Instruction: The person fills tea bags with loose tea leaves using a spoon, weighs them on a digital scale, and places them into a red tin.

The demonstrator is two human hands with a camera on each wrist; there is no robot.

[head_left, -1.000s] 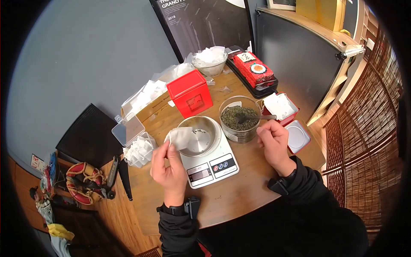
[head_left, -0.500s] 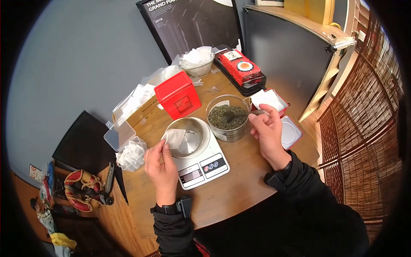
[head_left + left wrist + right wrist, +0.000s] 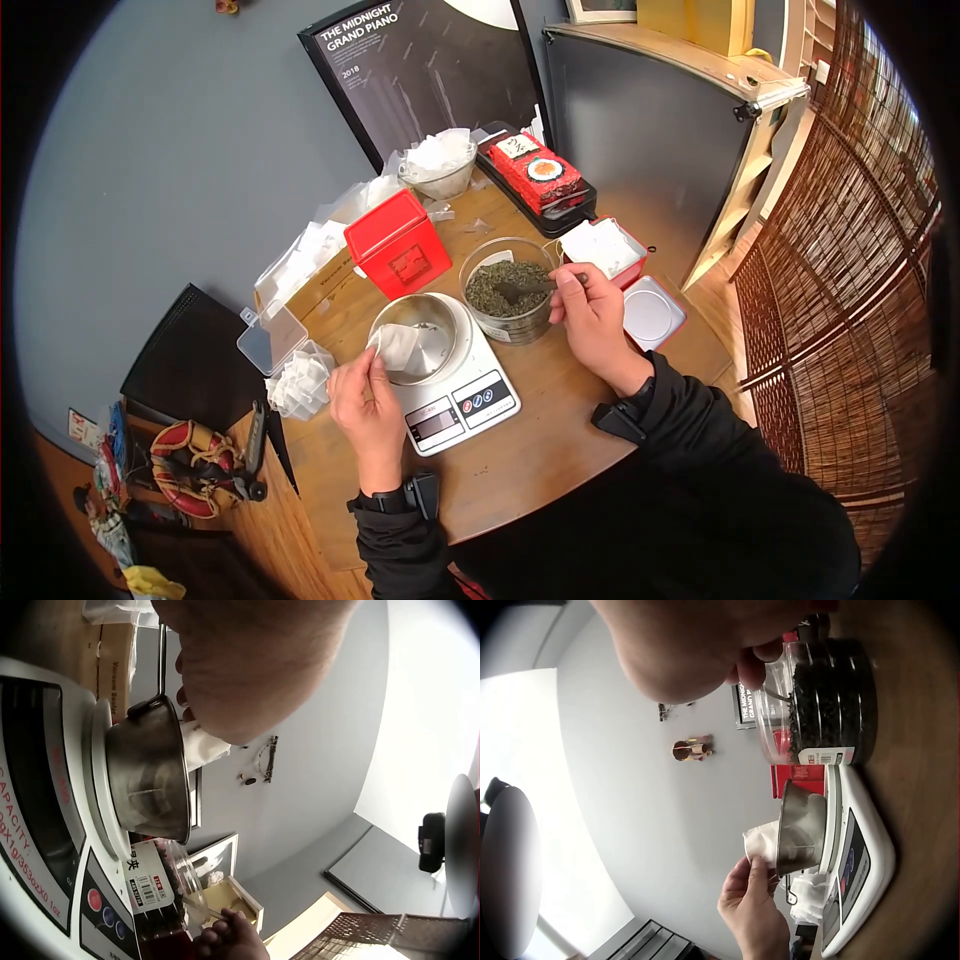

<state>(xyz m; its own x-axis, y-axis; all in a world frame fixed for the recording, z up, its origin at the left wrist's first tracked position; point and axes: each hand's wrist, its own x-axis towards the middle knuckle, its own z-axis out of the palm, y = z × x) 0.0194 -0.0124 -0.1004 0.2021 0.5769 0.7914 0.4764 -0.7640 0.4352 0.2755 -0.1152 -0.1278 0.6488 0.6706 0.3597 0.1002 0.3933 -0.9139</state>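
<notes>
My left hand (image 3: 365, 410) pinches a small white tea bag (image 3: 397, 347) by its edge, over the near left rim of a metal bowl (image 3: 441, 350). The bowl stands on a white kitchen scale (image 3: 490, 415) and has a few dark bits on its bottom. To its right is a clear plastic jar (image 3: 832, 724) of dark dried tea leaves (image 3: 500, 278). My right hand (image 3: 597, 325) holds the handle of a dark spoon (image 3: 537, 287) whose tip is in the leaves. In the right wrist view, the fingers are right at the jar's mouth.
A red tin (image 3: 400, 245) stands behind the scale. White bags fill a clear plastic box (image 3: 300, 385) on the left and a glass bowl (image 3: 440, 180) at the back. Right of the jar are an open red tin (image 3: 628, 262) and its lid (image 3: 650, 315). A red package (image 3: 540, 175) lies further back.
My right hand has gone from beside the spoon's handle to holding it over the jar. The left hand has brought the tea bag slightly lower over the bowl. The head view has shifted.
</notes>
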